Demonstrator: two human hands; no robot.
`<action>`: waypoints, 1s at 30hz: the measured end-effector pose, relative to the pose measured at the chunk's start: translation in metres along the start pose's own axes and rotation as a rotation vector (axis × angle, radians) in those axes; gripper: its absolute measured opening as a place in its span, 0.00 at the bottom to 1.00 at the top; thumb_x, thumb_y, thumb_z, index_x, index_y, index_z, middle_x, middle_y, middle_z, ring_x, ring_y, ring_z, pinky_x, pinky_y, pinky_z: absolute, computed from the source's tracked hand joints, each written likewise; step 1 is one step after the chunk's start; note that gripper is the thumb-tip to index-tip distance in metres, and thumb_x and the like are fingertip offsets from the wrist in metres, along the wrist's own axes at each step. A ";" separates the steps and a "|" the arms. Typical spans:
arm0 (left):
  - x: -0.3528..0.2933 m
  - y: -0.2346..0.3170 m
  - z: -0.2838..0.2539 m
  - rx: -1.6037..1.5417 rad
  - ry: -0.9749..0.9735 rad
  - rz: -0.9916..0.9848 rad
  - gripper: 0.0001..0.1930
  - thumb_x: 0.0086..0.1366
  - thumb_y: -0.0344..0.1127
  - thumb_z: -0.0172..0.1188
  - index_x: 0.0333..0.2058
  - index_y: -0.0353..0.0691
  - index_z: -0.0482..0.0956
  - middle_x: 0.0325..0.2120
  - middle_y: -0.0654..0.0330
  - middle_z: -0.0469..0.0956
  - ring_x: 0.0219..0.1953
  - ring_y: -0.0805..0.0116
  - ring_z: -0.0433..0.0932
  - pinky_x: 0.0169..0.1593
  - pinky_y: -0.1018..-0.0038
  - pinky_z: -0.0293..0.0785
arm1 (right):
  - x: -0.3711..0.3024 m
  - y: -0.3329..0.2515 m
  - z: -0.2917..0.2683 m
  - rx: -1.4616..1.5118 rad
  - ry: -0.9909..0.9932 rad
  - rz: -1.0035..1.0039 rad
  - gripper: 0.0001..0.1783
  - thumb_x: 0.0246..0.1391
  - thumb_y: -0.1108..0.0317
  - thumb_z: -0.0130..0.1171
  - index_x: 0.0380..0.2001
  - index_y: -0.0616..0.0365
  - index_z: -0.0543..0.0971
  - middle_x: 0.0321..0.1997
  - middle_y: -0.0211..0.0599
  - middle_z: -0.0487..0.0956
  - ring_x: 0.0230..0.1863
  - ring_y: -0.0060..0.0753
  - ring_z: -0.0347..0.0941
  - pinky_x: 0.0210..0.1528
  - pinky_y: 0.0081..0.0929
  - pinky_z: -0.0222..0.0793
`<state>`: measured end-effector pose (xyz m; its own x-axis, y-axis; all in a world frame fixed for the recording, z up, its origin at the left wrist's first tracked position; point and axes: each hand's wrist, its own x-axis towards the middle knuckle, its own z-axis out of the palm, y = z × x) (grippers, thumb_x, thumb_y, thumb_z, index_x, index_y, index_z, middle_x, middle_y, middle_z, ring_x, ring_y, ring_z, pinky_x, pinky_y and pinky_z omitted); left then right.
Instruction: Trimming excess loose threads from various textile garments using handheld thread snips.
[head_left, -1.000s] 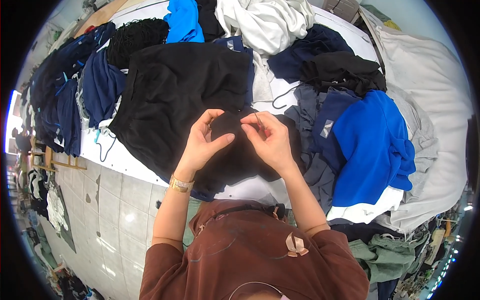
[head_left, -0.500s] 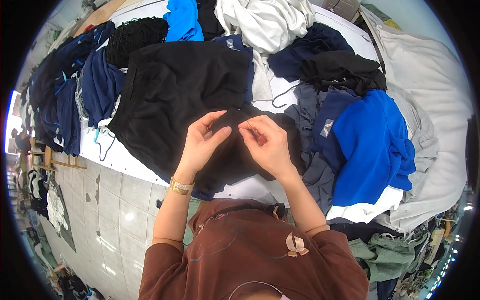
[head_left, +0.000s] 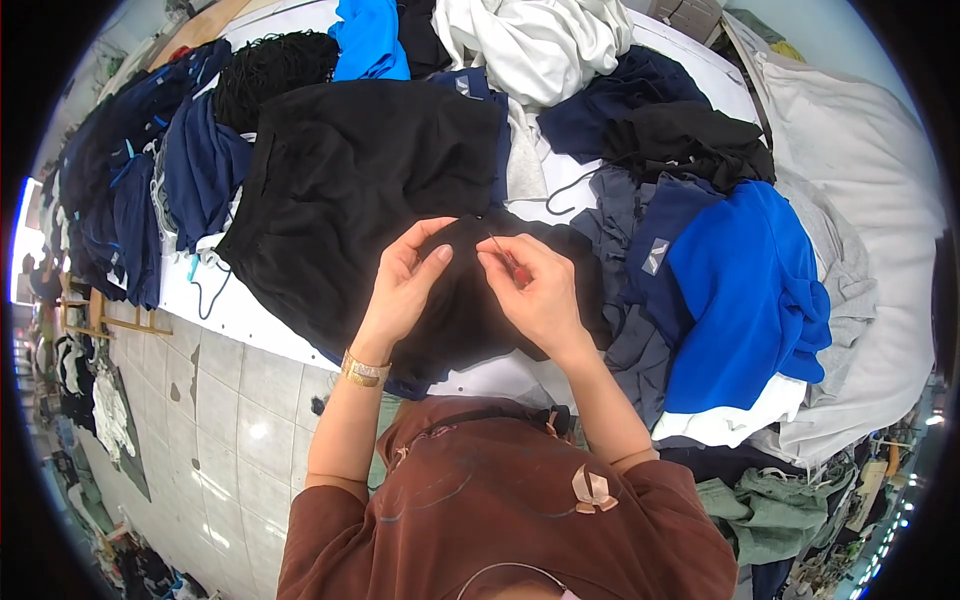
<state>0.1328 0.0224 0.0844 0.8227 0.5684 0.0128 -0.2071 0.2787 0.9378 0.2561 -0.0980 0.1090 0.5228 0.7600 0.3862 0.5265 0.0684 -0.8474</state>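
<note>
A black garment (head_left: 375, 150), which looks like elastic-waisted shorts or trousers, lies spread over the white table in front of me. My left hand (head_left: 408, 280), with a gold band at the wrist, holds a fold of its cloth between thumb and fingers. Close by on the right, my right hand (head_left: 538, 285) is closed around a small red-handled tool (head_left: 521, 275). The tool's thin metal tip points up and left at the raised black cloth. Most of its handle is hidden in my palm.
Navy garments (head_left: 205, 165) heap up on the left. White cloth (head_left: 545, 45) is bunched at the far side. A bright blue garment (head_left: 745, 290) lies to the right, beside a large pale cloth-covered bundle (head_left: 860, 180). A black cord (head_left: 570, 195) curls on the white table (head_left: 265, 325).
My left thumb has drawn slightly back from the right hand, and the tool's metal tip shows more clearly. The garment lies nearly as before.
</note>
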 end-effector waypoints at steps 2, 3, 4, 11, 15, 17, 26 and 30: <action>-0.001 0.003 0.002 0.062 0.008 0.018 0.15 0.66 0.27 0.52 0.50 0.30 0.70 0.43 0.60 0.76 0.43 0.78 0.74 0.51 0.81 0.70 | 0.000 0.000 0.000 -0.018 -0.011 0.001 0.06 0.49 0.75 0.60 0.31 0.65 0.77 0.26 0.41 0.76 0.24 0.37 0.74 0.27 0.26 0.68; -0.002 0.004 0.002 0.062 0.008 0.018 0.15 0.66 0.27 0.52 0.50 0.30 0.70 0.43 0.60 0.76 0.43 0.78 0.74 0.51 0.81 0.70 | 0.000 0.001 0.000 -0.018 -0.011 0.001 0.06 0.49 0.75 0.60 0.31 0.65 0.77 0.26 0.41 0.76 0.24 0.37 0.74 0.27 0.26 0.68; -0.002 0.006 0.004 0.124 0.010 0.036 0.15 0.66 0.27 0.52 0.50 0.30 0.70 0.43 0.60 0.76 0.43 0.78 0.74 0.51 0.82 0.69 | -0.001 0.001 0.000 -0.020 -0.010 0.001 0.06 0.49 0.74 0.60 0.31 0.64 0.77 0.26 0.41 0.76 0.24 0.37 0.74 0.26 0.26 0.68; -0.004 0.010 0.007 0.311 0.030 0.078 0.14 0.64 0.25 0.54 0.48 0.29 0.72 0.42 0.62 0.77 0.43 0.78 0.73 0.50 0.82 0.68 | -0.003 0.002 0.000 -0.053 0.001 -0.002 0.05 0.49 0.74 0.60 0.30 0.63 0.77 0.26 0.40 0.76 0.24 0.37 0.74 0.26 0.26 0.67; -0.005 0.011 0.009 0.376 0.063 0.075 0.14 0.63 0.25 0.55 0.48 0.29 0.73 0.40 0.62 0.77 0.42 0.78 0.74 0.49 0.82 0.69 | -0.006 0.001 0.001 -0.062 -0.006 -0.023 0.06 0.48 0.75 0.60 0.31 0.62 0.77 0.26 0.40 0.76 0.23 0.37 0.74 0.26 0.27 0.68; -0.005 0.010 0.008 0.492 0.098 0.122 0.14 0.63 0.24 0.56 0.47 0.29 0.74 0.39 0.62 0.78 0.41 0.79 0.74 0.48 0.82 0.70 | -0.008 0.001 0.003 -0.069 -0.008 -0.054 0.06 0.47 0.76 0.60 0.31 0.63 0.78 0.27 0.39 0.78 0.24 0.29 0.74 0.25 0.22 0.68; -0.005 0.004 0.016 0.659 0.189 0.140 0.13 0.61 0.24 0.58 0.45 0.30 0.77 0.35 0.62 0.79 0.35 0.81 0.74 0.41 0.84 0.70 | -0.015 0.003 0.007 -0.436 -0.061 -0.198 0.10 0.42 0.76 0.61 0.32 0.60 0.76 0.28 0.39 0.77 0.25 0.41 0.75 0.24 0.27 0.70; -0.006 0.003 0.019 0.635 0.215 0.086 0.13 0.60 0.25 0.59 0.44 0.30 0.78 0.33 0.64 0.79 0.32 0.84 0.73 0.37 0.85 0.70 | -0.015 -0.003 0.007 -0.563 -0.141 -0.151 0.11 0.41 0.74 0.63 0.32 0.58 0.75 0.28 0.38 0.76 0.25 0.43 0.75 0.23 0.29 0.69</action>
<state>0.1377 0.0053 0.0938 0.6802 0.7276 0.0892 0.1381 -0.2466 0.9592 0.2422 -0.1054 0.1034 0.3412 0.8495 0.4023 0.8823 -0.1418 -0.4488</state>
